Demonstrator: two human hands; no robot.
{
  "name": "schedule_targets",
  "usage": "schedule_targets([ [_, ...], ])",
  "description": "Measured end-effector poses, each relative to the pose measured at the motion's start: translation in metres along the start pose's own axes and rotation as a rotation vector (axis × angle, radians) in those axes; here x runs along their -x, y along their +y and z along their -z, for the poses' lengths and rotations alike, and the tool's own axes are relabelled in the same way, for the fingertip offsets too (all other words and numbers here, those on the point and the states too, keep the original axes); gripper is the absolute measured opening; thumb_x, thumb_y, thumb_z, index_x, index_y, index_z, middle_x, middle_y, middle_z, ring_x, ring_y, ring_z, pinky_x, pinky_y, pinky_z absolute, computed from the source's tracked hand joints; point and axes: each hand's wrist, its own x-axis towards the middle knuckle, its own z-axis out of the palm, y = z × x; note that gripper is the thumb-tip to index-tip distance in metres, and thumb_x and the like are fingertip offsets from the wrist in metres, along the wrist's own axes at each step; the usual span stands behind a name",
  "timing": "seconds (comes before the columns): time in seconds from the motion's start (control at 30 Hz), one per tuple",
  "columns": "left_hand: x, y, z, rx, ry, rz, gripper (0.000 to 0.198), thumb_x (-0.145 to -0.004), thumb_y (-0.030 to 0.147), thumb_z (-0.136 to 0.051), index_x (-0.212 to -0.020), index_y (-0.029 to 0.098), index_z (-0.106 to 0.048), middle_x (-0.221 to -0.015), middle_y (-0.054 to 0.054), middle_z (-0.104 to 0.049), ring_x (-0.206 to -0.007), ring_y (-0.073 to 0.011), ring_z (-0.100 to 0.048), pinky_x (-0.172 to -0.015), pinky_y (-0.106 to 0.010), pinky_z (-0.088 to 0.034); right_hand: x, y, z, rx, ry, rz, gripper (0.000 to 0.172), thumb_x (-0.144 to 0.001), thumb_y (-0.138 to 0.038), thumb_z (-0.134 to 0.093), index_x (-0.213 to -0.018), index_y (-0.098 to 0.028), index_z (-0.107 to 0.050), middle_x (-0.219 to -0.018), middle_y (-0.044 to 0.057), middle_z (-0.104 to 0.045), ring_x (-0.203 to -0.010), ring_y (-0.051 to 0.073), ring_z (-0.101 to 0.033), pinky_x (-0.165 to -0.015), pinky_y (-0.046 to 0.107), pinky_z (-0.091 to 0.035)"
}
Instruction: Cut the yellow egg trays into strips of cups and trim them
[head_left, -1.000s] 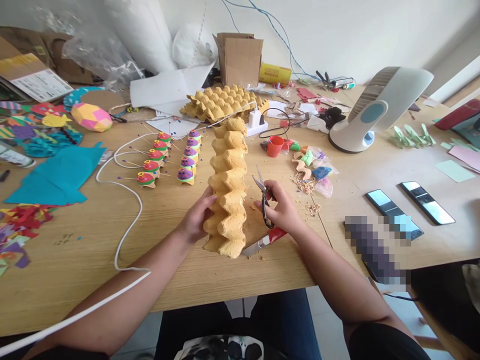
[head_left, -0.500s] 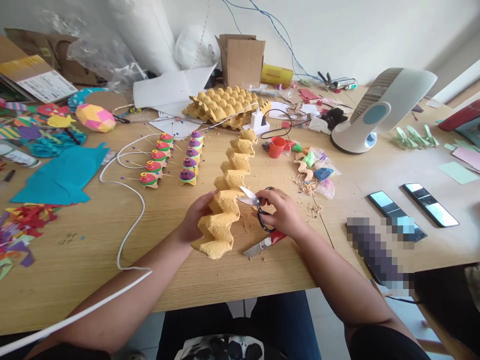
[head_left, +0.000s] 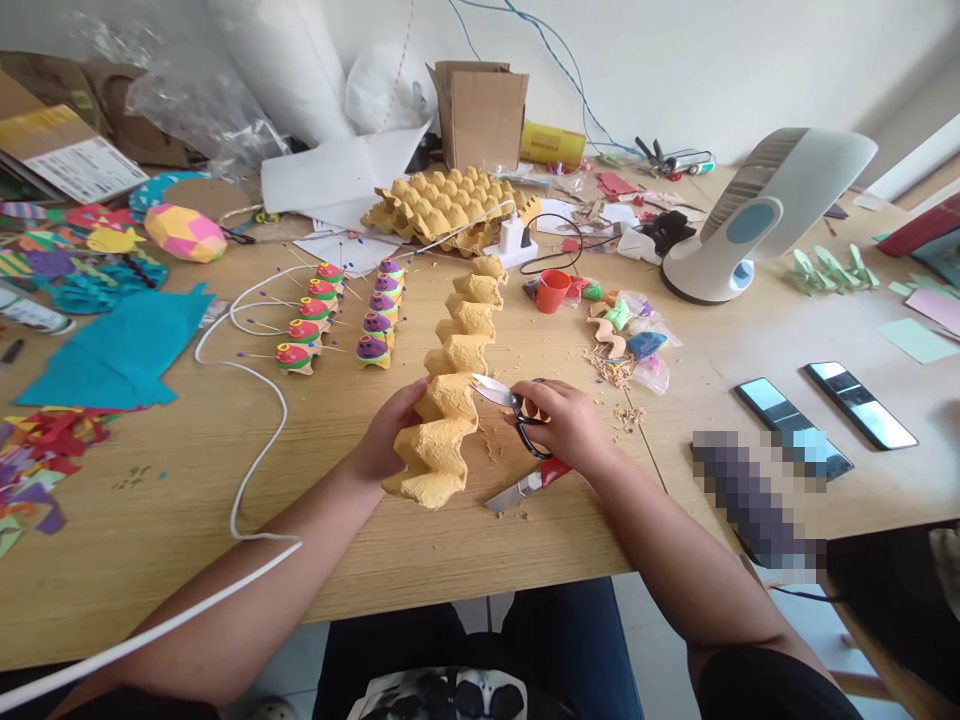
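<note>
A long yellow strip of egg carton (head_left: 442,400) with a zigzag edge is held up over the table, its near end toward me. My left hand (head_left: 396,425) grips it from the left side, with the fingertips hidden behind the strip. In my right hand (head_left: 562,425) is a pair of scissors (head_left: 517,408) with black handles. The blades look nearly closed, and their tips meet the strip's right edge. Beneath the right hand, a utility knife (head_left: 529,483) with a red handle lies on the table.
Two rows of painted egg-carton figures (head_left: 304,325) stand left of the strip, beside a white cable (head_left: 274,440). Behind are stacked egg trays (head_left: 450,205) and a power strip (head_left: 517,245). A red cup (head_left: 552,290), clay bags (head_left: 645,345), a fan (head_left: 750,225) and phones (head_left: 862,405) are to the right.
The scissor blades have come together at the strip's right edge; they were apart before. Both hands and the strip stay in nearly the same place.
</note>
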Motion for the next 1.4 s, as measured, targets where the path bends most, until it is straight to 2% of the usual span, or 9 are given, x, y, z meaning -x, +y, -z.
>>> schedule_targets([
  [0.17,-0.002,0.000,0.001,0.018,0.011,0.000,0.030,-0.091,0.048,-0.071,-0.108,0.023,-0.075,-0.093,-0.006,-0.078,-0.074,-0.0197,-0.072,-0.061,-0.030,-0.061,0.002,0.002,0.003,0.083,-0.031,-0.008,0.024,-0.102,-0.041,-0.064,-0.121,-0.027,-0.070,-0.080,0.003,-0.072,-0.077,0.021,-0.063,-0.069,0.031,-0.042],
  [0.53,-0.003,0.003,-0.001,-0.006,-0.018,0.033,0.034,-0.089,0.053,-0.072,-0.099,0.021,-0.073,-0.084,-0.006,-0.076,-0.073,-0.0221,-0.072,-0.061,-0.032,-0.061,0.000,-0.002,0.005,0.071,-0.049,-0.052,0.022,-0.102,-0.043,-0.064,-0.114,-0.027,-0.072,-0.074,0.001,-0.071,-0.067,0.018,-0.061,-0.066,0.029,-0.039],
  [0.67,-0.005,0.002,-0.001,0.015,0.022,-0.003,0.028,-0.091,0.049,-0.072,-0.100,0.022,-0.071,-0.085,-0.003,-0.076,-0.072,-0.0202,-0.072,-0.061,-0.031,-0.061,0.000,-0.003,0.004,0.005,-0.017,-0.153,0.022,-0.098,-0.045,-0.066,-0.111,-0.029,-0.072,-0.072,0.000,-0.069,-0.064,0.018,-0.059,-0.063,0.028,-0.037],
  [0.8,-0.003,-0.001,-0.003,0.017,-0.018,-0.034,0.025,-0.094,0.046,-0.070,-0.105,0.024,-0.071,-0.085,-0.001,-0.076,-0.068,-0.0177,-0.070,-0.060,-0.029,-0.060,-0.001,-0.001,0.002,-0.146,0.052,-0.333,0.027,-0.094,-0.051,-0.069,-0.107,-0.027,-0.069,-0.069,-0.002,-0.064,-0.062,0.016,-0.055,-0.060,0.028,-0.037],
  [0.9,0.000,-0.004,-0.004,-0.028,-0.031,-0.077,0.024,-0.096,0.045,-0.069,-0.110,0.025,-0.070,-0.090,-0.002,-0.078,-0.074,-0.0195,-0.072,-0.063,-0.030,-0.060,-0.003,-0.001,0.002,-0.252,0.076,-0.415,0.031,-0.092,-0.056,-0.069,-0.102,-0.026,-0.065,-0.067,-0.004,-0.057,-0.060,0.015,-0.050,-0.058,0.028,-0.036],
  [0.97,0.001,-0.006,-0.005,-0.065,-0.037,-0.104,0.029,-0.095,0.042,-0.072,-0.119,0.027,-0.069,-0.102,-0.003,-0.079,-0.087,-0.0217,-0.075,-0.072,-0.033,-0.061,-0.004,-0.002,0.003,-0.283,0.076,-0.421,0.032,-0.091,-0.056,-0.070,-0.101,-0.026,-0.063,-0.069,-0.005,-0.056,-0.062,0.015,-0.049,-0.059,0.028,-0.036],
  [1.07,0.001,-0.007,-0.007,-0.110,-0.063,-0.141,0.048,-0.088,0.035,-0.080,-0.133,0.033,-0.064,-0.119,-0.002,-0.077,-0.104,-0.0235,-0.075,-0.085,-0.035,-0.061,-0.006,-0.003,0.005,-0.303,0.103,-0.410,0.032,-0.091,-0.053,-0.072,-0.104,-0.026,-0.060,-0.075,-0.004,-0.056,-0.066,0.015,-0.050,-0.062,0.029,-0.037],
  [1.23,0.000,-0.008,-0.007,-0.170,-0.082,-0.188,0.061,-0.084,0.030,-0.084,-0.140,0.033,-0.060,-0.127,-0.003,-0.074,-0.107,-0.0233,-0.074,-0.088,-0.034,-0.060,-0.007,0.007,-0.001,-0.415,0.197,-0.498,0.038,-0.090,-0.055,-0.071,-0.108,-0.026,-0.055,-0.077,-0.005,-0.051,-0.069,0.016,-0.050,-0.065,0.030,-0.039],
  [1.4,0.001,-0.008,-0.006,-0.151,-0.088,-0.167,0.063,-0.082,0.029,-0.085,-0.140,0.034,-0.060,-0.125,-0.004,-0.075,-0.103,-0.0240,-0.074,-0.084,-0.033,-0.060,-0.007,0.012,-0.009,-0.628,0.115,-0.529,0.056,-0.083,-0.054,-0.079,-0.120,-0.025,-0.049,-0.085,-0.004,-0.060,-0.077,0.017,-0.058,-0.073,0.032,-0.048],
])
